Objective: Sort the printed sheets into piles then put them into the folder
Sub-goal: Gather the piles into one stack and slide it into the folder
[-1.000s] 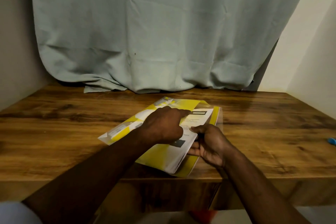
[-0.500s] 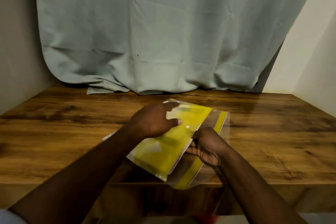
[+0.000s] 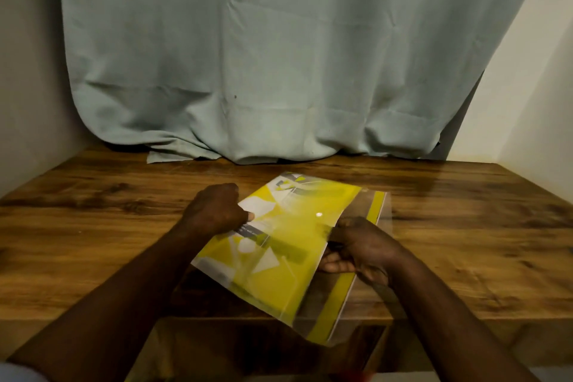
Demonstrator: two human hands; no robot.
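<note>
A clear plastic folder (image 3: 364, 298) with a yellow stripe lies at the table's front edge and overhangs it. Yellow-and-white printed sheets (image 3: 279, 245) lie partly inside it, under its transparent cover, and stick out to the left. My left hand (image 3: 217, 211) pinches the sheets' left edge with curled fingers. My right hand (image 3: 359, 248) grips the folder's cover at the sheets' right edge, fingers curled under it.
The wooden table (image 3: 93, 220) fills the view, with walls on both sides. A pale green curtain (image 3: 279, 56) hangs behind and bunches on the table's far edge.
The sheets have slid further right under the folder's clear cover. My left hand moved from the top of the sheets to their left edge. The white text page is now covered.
</note>
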